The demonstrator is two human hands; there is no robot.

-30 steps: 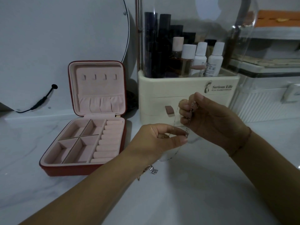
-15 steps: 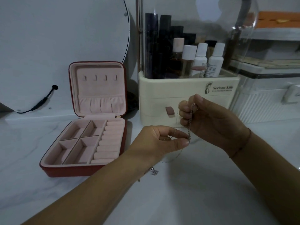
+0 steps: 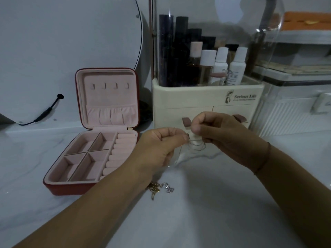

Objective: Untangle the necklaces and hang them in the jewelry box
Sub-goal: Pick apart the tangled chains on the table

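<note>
Hands meet near frame centre, just above the white counter (image 3: pixel 206 221). Left hand (image 3: pixel 159 147) has thumb & forefinger pressed together, pinching a thin chain (image 3: pixel 196 147); its other fingers are curled in. Right hand (image 3: pixel 222 135), at 3 o'clock of the left, pinches the same chain w/ thumb & fingertips. The two pinch points sit nearly touching.

Below the fingertips the chain droops in small loops, and one strand runs down toward 6 o'clock, behind the left wrist. Can't tell whether that is one necklace or two. Gold pendant (image 3: pixel 154 188) & silver pendant (image 3: pixel 168 189) lie on the counter approx 6 o'clock of the left hand, beside each other at the edge of the left forearm.

Jewelry box (image 3: pixel 62 189), red outside & pink inside, stands open at 9 o'clock of the hands, lid upright. Four hooks (image 3: pixel 110 85) line the lid, w/ a gathered pocket under them.

Cream organizer (image 3: pixel 197 99) is at 12 o'clock, w/ bottles (image 3: pixel 237 65) under its clear dome. Round mirror (image 3: pixel 62 42) w/ black cable (image 3: pixel 44 112) is at 10 o'clock. Thin thread band (image 3: pixel 265 158) circles the right wrist.
</note>
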